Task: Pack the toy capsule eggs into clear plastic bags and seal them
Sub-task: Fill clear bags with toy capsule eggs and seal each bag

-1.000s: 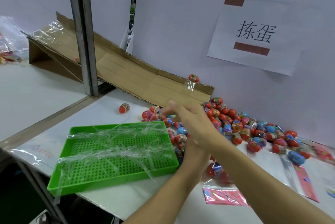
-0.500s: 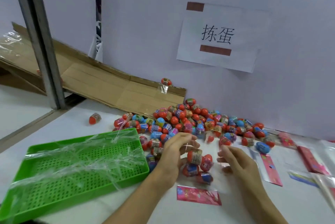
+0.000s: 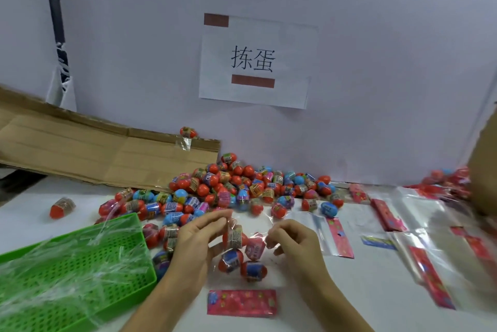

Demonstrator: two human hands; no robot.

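Bag [image 3: 248, 240] of capsule eggs [image 3: 243, 259] is being pinched at its mouth by left hand [image 3: 193, 244] and right hand [image 3: 291, 241]; edges should be aligned before sealing.

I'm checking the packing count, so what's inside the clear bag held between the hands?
The clear bag holds at least four capsule eggs, mostly red with blue or pink. The left hand may hide more behind it. The right hand pinches the bag's other edge.
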